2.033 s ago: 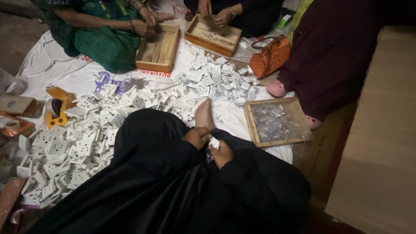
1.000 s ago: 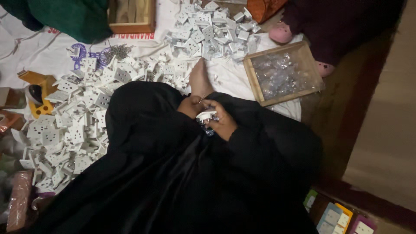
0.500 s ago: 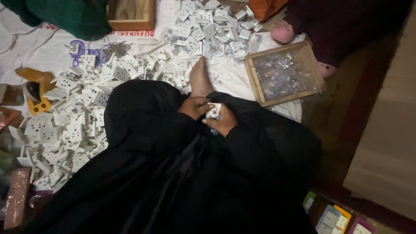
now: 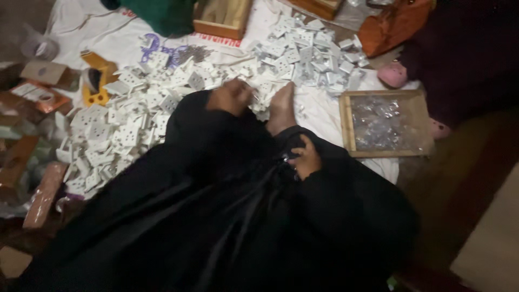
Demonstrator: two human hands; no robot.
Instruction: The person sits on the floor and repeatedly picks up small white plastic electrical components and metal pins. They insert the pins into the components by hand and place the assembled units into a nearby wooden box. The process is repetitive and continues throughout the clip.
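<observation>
- White plastic socket plates (image 4: 130, 127) lie heaped on a white sheet (image 4: 97, 32) across the upper left and upper middle of the frame.
- Left hand (image 4: 231, 97), at upper centre, reaches into the heap's edge; whether its grip is closed on a plate, I cannot tell.
- Right hand (image 4: 306, 158), mid-frame on the black robe (image 4: 227, 227), is curled around a small dark part (image 4: 285, 160).
- Wooden tray (image 4: 346, 121) lies at right.

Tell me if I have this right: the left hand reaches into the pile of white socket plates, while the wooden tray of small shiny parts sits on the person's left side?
Not quite. The head view shows the left hand at the pile of white socket plates, but the wooden tray of small shiny parts sits on the person's right side, beyond the right hand.
</observation>
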